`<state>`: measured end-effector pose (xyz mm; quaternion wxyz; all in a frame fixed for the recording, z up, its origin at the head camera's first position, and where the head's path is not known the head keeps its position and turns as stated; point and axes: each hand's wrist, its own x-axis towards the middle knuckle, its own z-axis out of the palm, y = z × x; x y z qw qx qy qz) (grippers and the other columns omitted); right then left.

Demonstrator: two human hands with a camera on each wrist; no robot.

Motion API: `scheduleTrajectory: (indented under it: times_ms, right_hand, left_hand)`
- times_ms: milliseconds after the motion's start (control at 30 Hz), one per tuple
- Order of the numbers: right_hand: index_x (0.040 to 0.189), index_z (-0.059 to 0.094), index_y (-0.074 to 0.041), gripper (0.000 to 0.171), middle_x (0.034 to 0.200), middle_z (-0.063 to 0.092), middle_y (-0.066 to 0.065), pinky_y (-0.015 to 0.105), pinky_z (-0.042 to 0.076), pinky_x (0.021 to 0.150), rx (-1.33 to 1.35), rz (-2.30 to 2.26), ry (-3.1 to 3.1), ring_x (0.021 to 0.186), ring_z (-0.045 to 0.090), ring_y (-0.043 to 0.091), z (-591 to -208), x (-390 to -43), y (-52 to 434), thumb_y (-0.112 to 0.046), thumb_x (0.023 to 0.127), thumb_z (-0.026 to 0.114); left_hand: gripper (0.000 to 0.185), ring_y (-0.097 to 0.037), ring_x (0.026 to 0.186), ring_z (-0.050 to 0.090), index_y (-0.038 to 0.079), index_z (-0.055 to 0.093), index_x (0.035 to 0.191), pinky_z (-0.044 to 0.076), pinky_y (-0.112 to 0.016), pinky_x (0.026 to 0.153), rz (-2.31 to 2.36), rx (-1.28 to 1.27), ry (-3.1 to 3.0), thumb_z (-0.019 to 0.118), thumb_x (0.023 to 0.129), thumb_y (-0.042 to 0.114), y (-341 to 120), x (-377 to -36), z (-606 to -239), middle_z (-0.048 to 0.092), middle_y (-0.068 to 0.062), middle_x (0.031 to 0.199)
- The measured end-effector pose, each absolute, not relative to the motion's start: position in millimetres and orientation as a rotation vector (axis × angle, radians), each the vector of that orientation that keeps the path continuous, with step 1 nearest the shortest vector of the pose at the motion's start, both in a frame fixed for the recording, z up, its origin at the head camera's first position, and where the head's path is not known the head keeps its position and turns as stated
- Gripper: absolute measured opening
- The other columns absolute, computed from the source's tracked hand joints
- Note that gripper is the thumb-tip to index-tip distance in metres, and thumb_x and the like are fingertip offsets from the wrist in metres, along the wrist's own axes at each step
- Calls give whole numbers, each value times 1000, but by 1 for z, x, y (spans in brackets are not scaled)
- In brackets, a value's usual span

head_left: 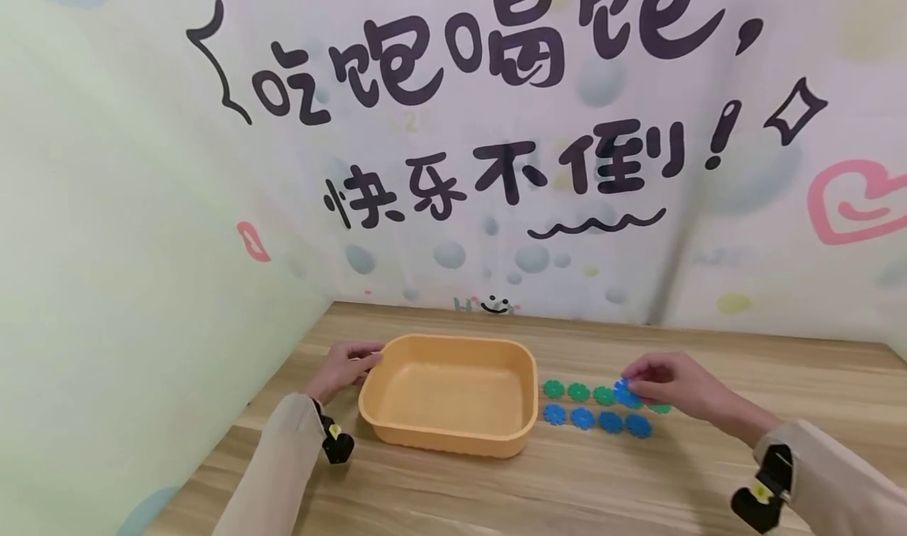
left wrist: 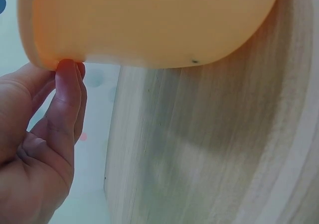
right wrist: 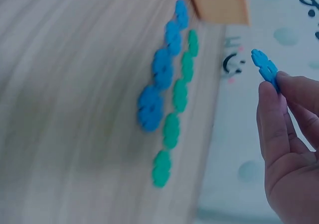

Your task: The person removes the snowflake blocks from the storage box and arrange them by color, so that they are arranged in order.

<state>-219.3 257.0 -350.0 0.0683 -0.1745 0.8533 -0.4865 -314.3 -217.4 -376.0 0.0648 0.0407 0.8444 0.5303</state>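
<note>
An orange plastic basin (head_left: 453, 441) stands on the wooden table, with nothing inside it. At its far left corner my left hand (head_left: 347, 369) holds the rim; the left wrist view shows fingertips (left wrist: 67, 77) against the outer wall. My right hand (head_left: 669, 378) pinches a blue snowflake disc (right wrist: 264, 67) between thumb and fingers, raised over the right part of a green row. Right of the basin lie two rows of flat toothed discs: several green discs (head_left: 579, 392) behind and several blue discs (head_left: 611, 422) in front. The held disc partly covers the green row in the head view.
The wood-grain table (head_left: 567, 489) extends in front of the basin and to both sides. Behind it hangs a printed cloth backdrop (head_left: 439, 276) with large black characters, and a pale wall (head_left: 127, 284) runs along the left. Black camera straps (head_left: 768, 481) sit on both wrists.
</note>
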Motion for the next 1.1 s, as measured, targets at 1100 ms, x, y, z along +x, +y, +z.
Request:
scheduleTrajectory:
  times_ms: [1100]
  right_hand:
    - [87,62,8,17,75,60,4,24,50,57,65,-1301,2750,67,53,14,-409,-206,301,-5,77,66]
  left_hand:
    - [36,-13,75,58,-2,56,116,51,-26,63,1585,58,2569,59,86,19,-217,-319,-381,60,-14,102]
